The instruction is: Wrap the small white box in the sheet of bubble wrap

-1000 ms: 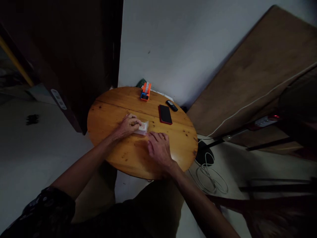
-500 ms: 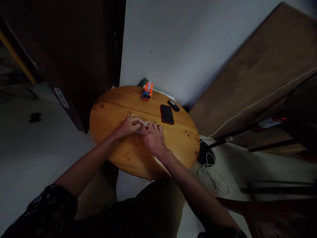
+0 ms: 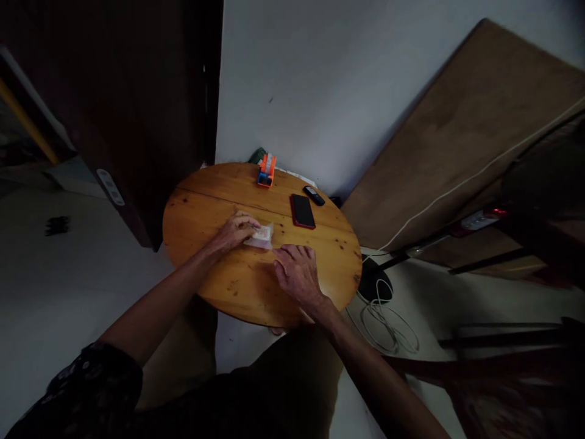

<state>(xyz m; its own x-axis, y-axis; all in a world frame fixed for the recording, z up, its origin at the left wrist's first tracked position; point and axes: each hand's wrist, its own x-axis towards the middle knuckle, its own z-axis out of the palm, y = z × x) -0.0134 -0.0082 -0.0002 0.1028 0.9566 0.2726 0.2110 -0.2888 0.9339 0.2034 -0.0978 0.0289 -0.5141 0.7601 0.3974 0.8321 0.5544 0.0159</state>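
Observation:
A small whitish, see-through packet (image 3: pixel 262 235) lies near the middle of the round wooden table (image 3: pixel 247 286). My left hand (image 3: pixel 237 229) has its fingers closed on the packet's left edge. To the right of the packet and a little nearer to me is my right hand (image 3: pixel 298 271), apart from it, with its fingers spread and nothing in them.
An orange and blue tape dispenser (image 3: pixel 266 171) stands at the table's back edge. A red-edged phone (image 3: pixel 302 211) and a small dark handset (image 3: pixel 314 196) lie at the back right. White cable (image 3: pixel 388 326) coils on the floor to the right.
My right hand has let go of the packet and moved right and toward me, its fingers opening. The packet shows more fully now. The whole view has shifted slightly.

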